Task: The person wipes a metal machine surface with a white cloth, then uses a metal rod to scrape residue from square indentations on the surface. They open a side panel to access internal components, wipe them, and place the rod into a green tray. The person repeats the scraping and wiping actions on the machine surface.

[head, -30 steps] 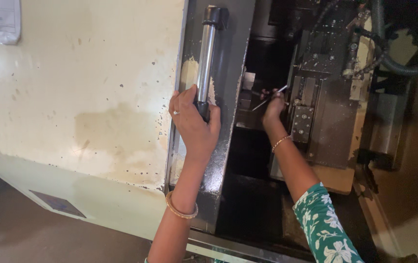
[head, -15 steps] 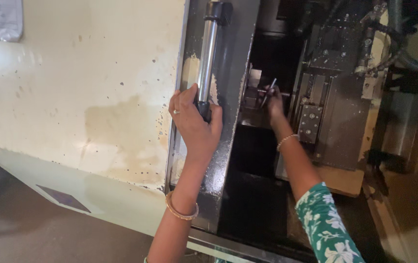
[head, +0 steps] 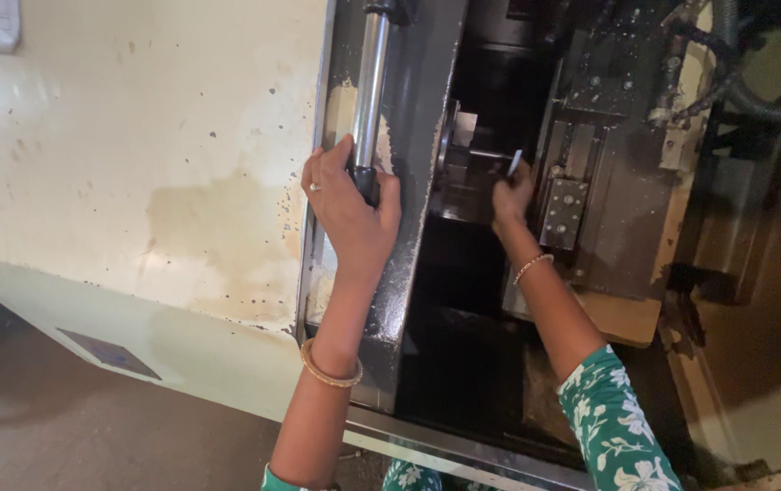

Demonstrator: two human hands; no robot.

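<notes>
Cream machine door [head: 136, 182]: left hand [head: 349, 205] grips steel handle [head: 370, 91], right hand [head: 510, 195] pinches thin tool [head: 515, 163]

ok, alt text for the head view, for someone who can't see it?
A person's left hand grips the metal bar handle of a cream machine door, while the right hand reaches into the dark machine interior holding a small pale object.

Dark opening [head: 463, 364] free — turret block [head: 590, 182] crowds right.
</notes>
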